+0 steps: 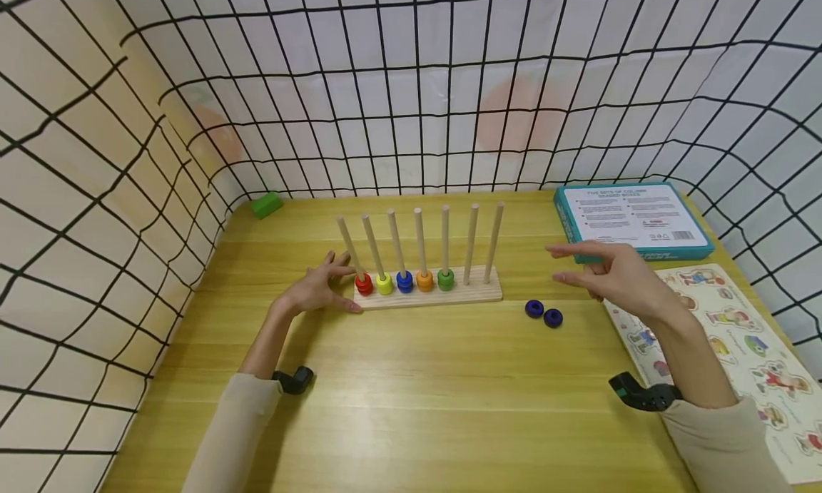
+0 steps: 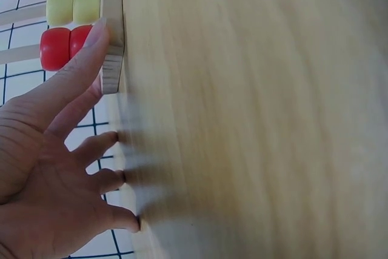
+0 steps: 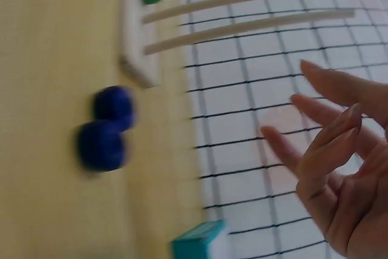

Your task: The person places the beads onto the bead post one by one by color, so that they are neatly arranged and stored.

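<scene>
A wooden bead stacking board [image 1: 437, 294] with several upright pegs stands on the table. Red beads [image 1: 363, 285], yellow beads [image 1: 384, 284], blue beads [image 1: 404, 282], orange beads [image 1: 424, 281] and green beads [image 1: 446, 280] sit low on its pegs; the two rightmost pegs are bare. My left hand [image 1: 316, 286] pinches the board's left end between thumb and index finger, its other fingertips down on the table. Two dark purple beads [image 1: 534, 308] lie right of the board. Above and to their right hovers my right hand [image 1: 616, 275], thumb and index finger spread apart, holding nothing.
A teal-edged box [image 1: 636, 218] lies at the back right, with a picture puzzle board [image 1: 738, 336] in front of it, partly under my right arm. A green block [image 1: 266, 205] sits at the back left corner. Black netting [image 1: 417, 115] borders the table on the back and sides.
</scene>
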{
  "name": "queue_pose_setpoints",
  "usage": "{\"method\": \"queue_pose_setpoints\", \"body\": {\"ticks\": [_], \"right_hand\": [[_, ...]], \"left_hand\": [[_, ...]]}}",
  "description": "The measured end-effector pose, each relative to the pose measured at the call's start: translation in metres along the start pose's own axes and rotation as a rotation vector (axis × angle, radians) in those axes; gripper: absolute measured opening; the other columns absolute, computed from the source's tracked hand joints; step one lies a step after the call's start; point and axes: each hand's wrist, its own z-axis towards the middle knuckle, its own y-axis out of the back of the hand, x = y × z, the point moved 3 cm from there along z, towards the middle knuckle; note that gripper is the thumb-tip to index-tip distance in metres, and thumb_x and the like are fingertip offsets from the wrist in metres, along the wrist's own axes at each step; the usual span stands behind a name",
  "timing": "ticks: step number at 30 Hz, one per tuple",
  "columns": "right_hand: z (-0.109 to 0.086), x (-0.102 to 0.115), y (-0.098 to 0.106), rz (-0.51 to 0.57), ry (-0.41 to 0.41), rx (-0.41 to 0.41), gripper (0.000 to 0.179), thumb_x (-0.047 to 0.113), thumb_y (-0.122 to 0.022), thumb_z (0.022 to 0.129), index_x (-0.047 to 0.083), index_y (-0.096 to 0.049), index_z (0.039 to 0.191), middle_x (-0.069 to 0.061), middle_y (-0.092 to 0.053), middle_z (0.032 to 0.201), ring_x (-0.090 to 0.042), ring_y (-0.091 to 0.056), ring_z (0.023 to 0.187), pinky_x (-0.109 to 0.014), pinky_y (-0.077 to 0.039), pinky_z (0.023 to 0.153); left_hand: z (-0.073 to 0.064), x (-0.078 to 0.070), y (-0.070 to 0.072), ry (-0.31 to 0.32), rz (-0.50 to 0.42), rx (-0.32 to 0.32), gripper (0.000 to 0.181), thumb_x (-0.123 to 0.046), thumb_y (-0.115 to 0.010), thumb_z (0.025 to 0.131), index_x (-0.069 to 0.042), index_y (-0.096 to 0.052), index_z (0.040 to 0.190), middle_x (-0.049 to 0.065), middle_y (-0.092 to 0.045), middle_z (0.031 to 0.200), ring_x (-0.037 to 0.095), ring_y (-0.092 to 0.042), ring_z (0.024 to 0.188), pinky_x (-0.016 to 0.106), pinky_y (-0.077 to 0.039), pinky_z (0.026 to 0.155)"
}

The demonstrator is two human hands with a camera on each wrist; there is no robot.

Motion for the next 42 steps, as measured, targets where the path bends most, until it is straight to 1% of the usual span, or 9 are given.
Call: {"method": "queue_pose_setpoints", "body": {"ticks": [2, 5, 8, 16, 23, 30, 34, 39, 42], "right_hand": [[-0.007, -0.016, -0.006, 0.011, -0.04, 0.028, 0.052, 0.031, -0.073, 0.098, 0.012, -0.06, 0.145, 0.004, -0.076, 0.11, -0.016, -0.037, 0.045, -0.034, -0.037, 0.045], [-0.014, -0.034, -0.016, 0.032, -0.073, 0.075, 0.055, 0.029, -0.073, 0.097, 0.007, -0.059, 0.146, -0.021, -0.068, 0.133, -0.018, -0.04, 0.046, -0.033, -0.04, 0.047], [-0.017, -0.048, -0.026, 0.066, -0.102, 0.106, 0.057, 0.025, -0.075, 0.096, 0.001, -0.058, 0.144, -0.03, -0.06, 0.14, -0.02, -0.044, 0.049, -0.033, -0.044, 0.05], [-0.013, -0.071, -0.041, -0.061, -0.141, 0.094, 0.056, 0.026, -0.082, 0.09, 0.002, -0.065, 0.138, -0.025, -0.067, 0.132, -0.016, -0.054, 0.094, -0.024, -0.045, 0.058], [-0.01, -0.072, -0.044, -0.062, -0.216, 0.066, 0.052, 0.029, -0.085, 0.087, 0.003, -0.071, 0.13, -0.024, -0.069, 0.127, -0.01, -0.046, 0.067, -0.024, -0.042, 0.055], [-0.008, -0.071, -0.047, -0.143, -0.209, 0.039, 0.043, 0.032, -0.087, 0.084, 0.006, -0.077, 0.118, -0.019, -0.075, 0.119, -0.029, -0.055, 0.106, -0.029, -0.038, 0.072], [-0.008, -0.071, -0.046, -0.174, -0.191, 0.03, 0.039, 0.031, -0.086, 0.085, 0.007, -0.078, 0.116, -0.019, -0.076, 0.117, -0.038, -0.058, 0.117, -0.038, -0.041, 0.083], [-0.006, -0.069, -0.042, -0.202, -0.162, 0.015, 0.04, 0.033, -0.082, 0.089, 0.007, -0.078, 0.119, -0.02, -0.075, 0.12, -0.032, -0.06, 0.107, -0.033, -0.046, 0.076], [-0.005, -0.064, -0.038, -0.185, -0.135, 0.018, 0.042, 0.034, -0.08, 0.092, 0.006, -0.076, 0.123, -0.023, -0.072, 0.124, -0.019, -0.058, 0.078, -0.025, -0.042, 0.059]], "left_hand": [[0.0, -0.001, 0.001, 0.004, 0.0, 0.003, 0.082, -0.022, -0.089, 0.081, -0.001, -0.05, 0.151, 0.016, -0.009, 0.174, 0.042, 0.016, 0.16, 0.074, 0.021, 0.118], [-0.001, -0.001, 0.001, 0.004, 0.001, 0.003, 0.082, -0.022, -0.089, 0.081, -0.001, -0.05, 0.151, 0.017, -0.009, 0.174, 0.042, 0.016, 0.16, 0.075, 0.021, 0.117], [-0.002, -0.001, 0.001, 0.006, -0.002, 0.001, 0.082, -0.022, -0.089, 0.081, -0.001, -0.051, 0.15, 0.017, -0.009, 0.174, 0.042, 0.016, 0.16, 0.076, 0.021, 0.117], [0.0, -0.001, 0.0, -0.001, 0.002, 0.002, 0.083, -0.022, -0.09, 0.081, -0.001, -0.051, 0.15, 0.016, -0.009, 0.174, 0.042, 0.016, 0.16, 0.075, 0.021, 0.118], [0.0, 0.0, 0.001, -0.004, 0.001, -0.003, 0.082, -0.023, -0.09, 0.081, 0.0, -0.051, 0.15, 0.017, -0.01, 0.174, 0.043, 0.016, 0.16, 0.075, 0.021, 0.117], [-0.001, 0.0, 0.001, -0.008, 0.003, -0.007, 0.082, -0.022, -0.09, 0.081, 0.001, -0.051, 0.149, 0.018, -0.011, 0.173, 0.044, 0.015, 0.16, 0.075, 0.021, 0.117], [-0.001, -0.002, 0.002, -0.009, 0.007, -0.006, 0.082, -0.022, -0.09, 0.081, 0.0, -0.052, 0.149, 0.018, -0.011, 0.173, 0.044, 0.015, 0.16, 0.075, 0.021, 0.117], [0.0, -0.001, 0.001, -0.013, 0.012, -0.005, 0.082, -0.023, -0.09, 0.081, 0.0, -0.052, 0.15, 0.018, -0.011, 0.173, 0.045, 0.014, 0.16, 0.076, 0.021, 0.117], [0.0, -0.001, 0.001, -0.007, 0.009, -0.005, 0.083, -0.023, -0.09, 0.081, -0.001, -0.051, 0.15, 0.017, -0.011, 0.174, 0.044, 0.014, 0.16, 0.076, 0.021, 0.117]]}}
